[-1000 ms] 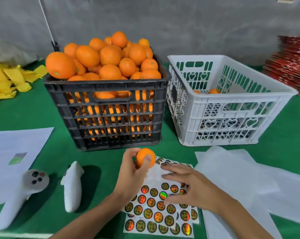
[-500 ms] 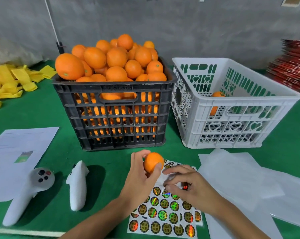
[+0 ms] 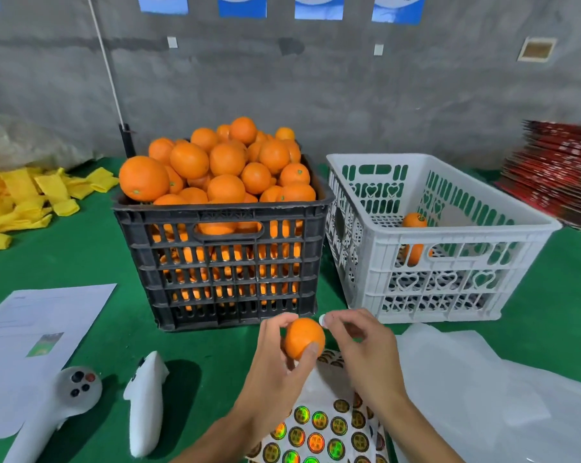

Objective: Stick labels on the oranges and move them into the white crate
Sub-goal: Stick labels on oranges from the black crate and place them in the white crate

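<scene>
Held round orange fruit (image 3: 304, 338) in left hand (image 3: 275, 369), lower centre; pinched small white label (image 3: 323, 320) with right hand (image 3: 366, 349); best pressed flat.

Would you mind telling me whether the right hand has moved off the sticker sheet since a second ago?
Yes. The right hand has lifted off the sticker sheet toward the black crate, and now pinches a sticker beside the held orange.

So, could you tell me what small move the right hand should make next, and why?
Probably press the small round sticker, pinched at the right hand's fingertips, onto the bare orange fruit gripped by the left hand. The sticker sits just beside the orange's top, not yet on it, and the white plastic crate comes afterwards.
</scene>
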